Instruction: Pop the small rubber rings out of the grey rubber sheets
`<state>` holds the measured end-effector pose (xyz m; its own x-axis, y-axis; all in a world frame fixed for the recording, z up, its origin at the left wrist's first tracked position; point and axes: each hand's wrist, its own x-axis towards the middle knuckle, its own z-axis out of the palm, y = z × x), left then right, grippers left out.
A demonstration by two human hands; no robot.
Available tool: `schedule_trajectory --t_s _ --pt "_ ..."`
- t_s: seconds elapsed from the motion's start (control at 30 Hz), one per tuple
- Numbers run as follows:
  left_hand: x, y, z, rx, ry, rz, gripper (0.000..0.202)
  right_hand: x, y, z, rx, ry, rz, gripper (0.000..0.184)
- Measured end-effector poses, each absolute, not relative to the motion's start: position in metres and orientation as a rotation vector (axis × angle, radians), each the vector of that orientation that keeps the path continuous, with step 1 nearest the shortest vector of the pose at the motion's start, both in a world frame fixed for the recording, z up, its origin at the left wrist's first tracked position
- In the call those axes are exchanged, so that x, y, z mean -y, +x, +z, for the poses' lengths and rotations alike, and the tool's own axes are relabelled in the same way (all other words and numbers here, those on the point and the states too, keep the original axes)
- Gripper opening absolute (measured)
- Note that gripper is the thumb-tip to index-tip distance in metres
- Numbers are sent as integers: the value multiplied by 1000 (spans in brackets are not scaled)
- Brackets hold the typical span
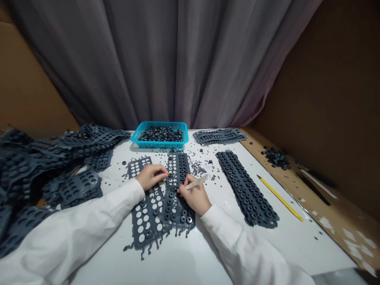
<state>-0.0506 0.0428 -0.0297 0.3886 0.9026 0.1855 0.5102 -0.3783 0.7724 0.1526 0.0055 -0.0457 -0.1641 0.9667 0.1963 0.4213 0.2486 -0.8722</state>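
A dark moulded rubber sheet (173,206) lies in front of me, with rows of round rings in it and white round holes along its upper left part. My right hand (196,196) is closed around a slim white pen-like tool (197,182), its lower end down at the middle of this sheet. At the sheet's left edge, the fingers of my left hand (152,176) are pinched together on it; whether a small ring is between them I cannot tell. Below my left hand lies another rubber sheet (139,218), mostly punched with open holes.
A blue basket (160,145) of small black rings stands behind. Rubber sheets are heaped at left (32,158); another full sheet (246,190) and a holed sheet (219,136) lie right. Beyond are a yellow pencil (280,198), loose black rings (276,157) and scattered bits (198,168).
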Motion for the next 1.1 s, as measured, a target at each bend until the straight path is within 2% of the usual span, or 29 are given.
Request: schedule_trajectory --t_s 0.07,0.2,0.37,0.47,0.6,0.7,0.77,1.0,1.1 --pt "-46 -59 -26 -1302 1710 932 25 -5 153 -45 1720 -1285 878 21" --pt "-36 -61 -26 -1185 1134 938 34 -3 154 -45 1716 -1270 903 20" --pt "-9 -43 -30 -1034 710 911 20 -2 158 -43 1637 -1229 916 23" --pt "-1 -35 -28 -959 627 889 17 -1 159 -36 1515 -1171 943 18" --pt "6 -26 -22 -880 546 830 22 4 156 -24 1477 -986 1078 23" --pt "11 -15 -19 -873 530 815 23 10 151 -16 1595 -869 1048 15" --pt "12 -5 -18 -863 526 822 24 14 149 -12 1624 -842 1018 27" --pt "12 10 -12 -889 486 717 36 -12 184 -6 1574 -947 978 32" --pt "8 -3 -15 -942 543 791 27 -63 253 0 1506 -1234 728 33"
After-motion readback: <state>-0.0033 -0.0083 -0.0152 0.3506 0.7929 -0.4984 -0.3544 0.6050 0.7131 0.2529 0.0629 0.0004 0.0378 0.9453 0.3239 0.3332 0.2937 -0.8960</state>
